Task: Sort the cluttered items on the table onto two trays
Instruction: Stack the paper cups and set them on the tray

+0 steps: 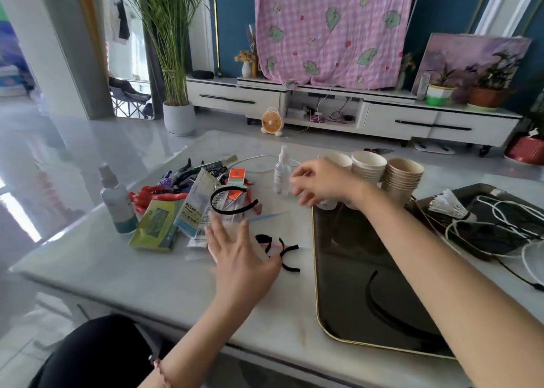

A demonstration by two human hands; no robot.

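A dark gold-rimmed tray lies at the table's right front with a black headband in it. A second dark tray at the far right holds white cables and a shuttlecock. My left hand hovers flat, fingers spread, over a clear plastic bag next to black hair ties. My right hand hangs with loosely curled fingers beside a small clear spray bottle; I cannot tell whether it holds anything. Another black headband rests on the clutter pile.
The pile at the left holds a ruler pack, a green packet, red and purple items and a white spray bottle. Stacks of paper cups stand behind the near tray. The table's front edge runs just before my knees.
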